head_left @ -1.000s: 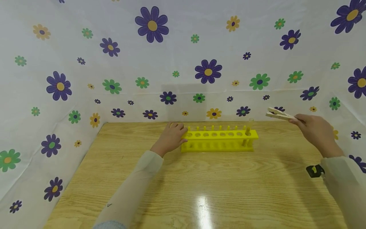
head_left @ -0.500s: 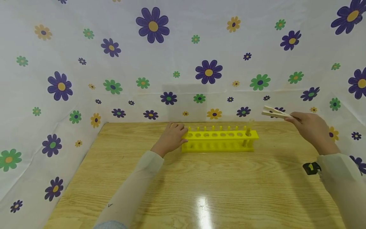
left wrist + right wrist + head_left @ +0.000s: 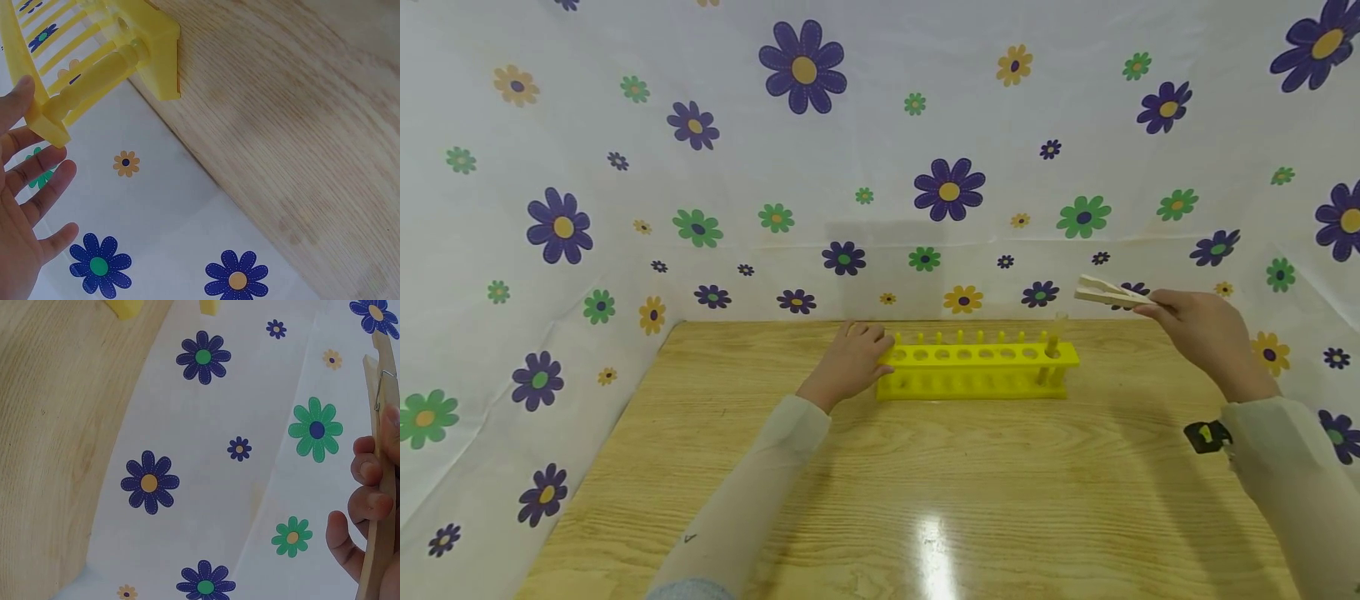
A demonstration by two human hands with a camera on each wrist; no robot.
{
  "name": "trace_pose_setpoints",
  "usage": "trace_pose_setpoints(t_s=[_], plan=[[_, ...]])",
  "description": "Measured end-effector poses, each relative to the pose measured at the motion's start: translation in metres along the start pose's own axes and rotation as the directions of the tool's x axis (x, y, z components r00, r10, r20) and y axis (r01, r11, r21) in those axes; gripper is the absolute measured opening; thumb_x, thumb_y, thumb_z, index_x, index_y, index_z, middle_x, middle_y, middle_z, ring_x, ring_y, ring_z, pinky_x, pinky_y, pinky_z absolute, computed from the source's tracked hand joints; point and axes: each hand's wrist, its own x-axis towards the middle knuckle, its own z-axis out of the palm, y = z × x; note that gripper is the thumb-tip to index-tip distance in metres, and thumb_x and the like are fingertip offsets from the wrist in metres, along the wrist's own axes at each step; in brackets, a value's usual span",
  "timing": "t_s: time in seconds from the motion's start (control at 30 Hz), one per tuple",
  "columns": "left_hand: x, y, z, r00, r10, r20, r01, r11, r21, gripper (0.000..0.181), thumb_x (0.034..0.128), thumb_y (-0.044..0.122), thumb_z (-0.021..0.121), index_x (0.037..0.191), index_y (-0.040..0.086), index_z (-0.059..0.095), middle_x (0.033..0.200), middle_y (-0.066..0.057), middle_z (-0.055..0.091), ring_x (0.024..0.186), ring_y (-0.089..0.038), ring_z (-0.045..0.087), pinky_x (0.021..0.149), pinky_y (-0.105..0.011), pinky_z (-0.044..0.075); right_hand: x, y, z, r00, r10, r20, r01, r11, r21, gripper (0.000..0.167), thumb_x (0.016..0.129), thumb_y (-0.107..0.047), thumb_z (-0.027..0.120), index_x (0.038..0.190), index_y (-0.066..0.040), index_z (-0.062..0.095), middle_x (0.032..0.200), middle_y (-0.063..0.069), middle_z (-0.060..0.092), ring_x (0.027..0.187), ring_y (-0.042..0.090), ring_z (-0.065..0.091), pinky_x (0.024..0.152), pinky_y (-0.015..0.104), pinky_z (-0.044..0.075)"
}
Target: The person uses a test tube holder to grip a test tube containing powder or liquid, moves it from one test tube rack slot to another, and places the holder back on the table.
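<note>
A yellow test tube rack (image 3: 977, 364) stands on the wooden table near its back edge. My left hand (image 3: 844, 365) grips the left end of its top plate; in the left wrist view the thumb is on one side and the index finger behind, with the other fingers spread. One clear test tube (image 3: 1061, 322) stands in the rightmost hole. Up and to the right of the rack, my right hand (image 3: 1210, 333) holds a wooden test tube clamp (image 3: 1108, 293) by its rear part. The tips of the clamp point left, slightly apart, a short way from the tube.
The table (image 3: 970, 467) meets a white flowered cloth (image 3: 865, 150) at the back and sides. A row of yellow pegs (image 3: 980, 337) rises along the rack's back. A small black device (image 3: 1207, 436) hangs at the right wrist.
My right hand has moved left with the clamp, bringing its tips nearer the test tube. The left hand and the rack stay in place.
</note>
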Motion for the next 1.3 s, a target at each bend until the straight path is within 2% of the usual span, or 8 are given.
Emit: trace_pose_setpoints(t_s=[0.23, 0.4, 0.57, 0.67, 0.8, 0.87, 1.13, 1.3], plan=[[0.0, 0.0, -0.001, 1.0, 0.005, -0.011, -0.005, 1.0, 0.004, 0.036, 0.0871, 0.039, 0.064, 0.113, 0.015, 0.056, 0.109, -0.004, 0.056, 0.107, -0.026, 0.055, 0.105, -0.047, 0.036, 0.004, -0.003, 0.003, 0.997, -0.053, -0.053, 0.052, 0.998, -0.017, 0.032, 0.097, -0.028, 0.05, 0.094, 0.0, 0.064, 0.065, 0.007, 0.056, 0.054, 0.016, 0.042, 0.053, 0.031, 0.034], [0.001, 0.001, -0.001, 1.0, 0.009, -0.015, -0.01, 1.0, -0.007, 0.036, 0.0871, 0.039, 0.064, 0.112, 0.015, 0.056, 0.111, -0.004, 0.057, 0.107, -0.026, 0.055, 0.106, -0.048, 0.036, 0.006, -0.008, 0.002, 0.994, -0.079, -0.074, 0.078, 0.997, -0.018, 0.026, 0.096, -0.024, 0.053, 0.087, -0.001, 0.062, 0.058, 0.004, 0.048, 0.051, 0.016, 0.036, 0.051, 0.029, 0.029], [0.002, -0.001, 0.002, 1.0, 0.006, -0.005, -0.006, 1.0, -0.012, 0.036, 0.0877, 0.039, 0.063, 0.113, 0.015, 0.055, 0.111, -0.004, 0.056, 0.109, -0.026, 0.054, 0.106, -0.047, 0.034, 0.009, -0.014, 0.001, 0.996, -0.074, -0.054, 0.073, 0.997, -0.025, 0.029, 0.096, -0.024, 0.052, 0.096, 0.002, 0.064, 0.064, 0.008, 0.057, 0.053, 0.017, 0.04, 0.052, 0.03, 0.032], [0.002, -0.001, 0.004, 1.0, 0.002, 0.0, -0.002, 1.0, -0.011, 0.036, 0.0878, 0.039, 0.063, 0.114, 0.015, 0.055, 0.112, -0.004, 0.056, 0.109, -0.026, 0.054, 0.107, -0.047, 0.034, 0.01, -0.016, 0.001, 0.996, -0.076, -0.046, 0.075, 0.997, -0.031, 0.028, 0.097, -0.024, 0.051, 0.092, 0.001, 0.063, 0.061, 0.007, 0.053, 0.052, 0.016, 0.039, 0.052, 0.029, 0.031], [0.002, -0.001, 0.004, 1.0, -0.004, 0.007, 0.004, 1.0, -0.017, 0.037, 0.0878, 0.039, 0.063, 0.115, 0.016, 0.055, 0.113, -0.004, 0.056, 0.111, -0.027, 0.053, 0.107, -0.048, 0.033, 0.011, -0.016, 0.003, 0.994, -0.089, -0.06, 0.087, 0.996, -0.027, 0.029, 0.097, -0.027, 0.051, 0.081, -0.004, 0.058, 0.055, 0.002, 0.04, 0.049, 0.015, 0.032, 0.05, 0.028, 0.026], [0.002, -0.001, 0.004, 1.0, -0.01, 0.013, 0.01, 1.0, -0.017, 0.037, 0.0879, 0.04, 0.063, 0.115, 0.016, 0.055, 0.114, -0.004, 0.055, 0.112, -0.027, 0.053, 0.108, -0.048, 0.032, 0.012, -0.015, 0.004, 0.994, -0.094, -0.063, 0.092, 0.995, -0.026, 0.03, 0.097, -0.028, 0.05, 0.081, -0.004, 0.058, 0.055, 0.001, 0.04, 0.049, 0.014, 0.031, 0.05, 0.028, 0.026], [0.002, -0.002, 0.005, 1.0, -0.014, 0.023, 0.014, 0.999, -0.031, 0.037, 0.0883, 0.04, 0.062, 0.116, 0.016, 0.055, 0.115, -0.004, 0.056, 0.113, -0.027, 0.052, 0.109, -0.048, 0.032, 0.015, -0.017, 0.005, 0.999, -0.042, -0.019, 0.042, 0.999, -0.007, 0.032, 0.096, -0.028, 0.052, 0.1, 0.0, 0.066, 0.065, 0.007, 0.055, 0.053, 0.017, 0.038, 0.051, 0.029, 0.029], [0.002, -0.002, 0.005, 1.0, -0.011, 0.026, 0.012, 1.0, -0.023, 0.037, 0.0883, 0.04, 0.062, 0.115, 0.016, 0.055, 0.114, -0.004, 0.055, 0.112, -0.027, 0.053, 0.108, -0.048, 0.032, 0.015, -0.019, 0.007, 0.999, -0.046, -0.012, 0.046, 0.999, -0.015, 0.035, 0.096, -0.029, 0.052, 0.104, 0.001, 0.066, 0.076, 0.015, 0.065, 0.055, 0.018, 0.043, 0.052, 0.031, 0.034]])
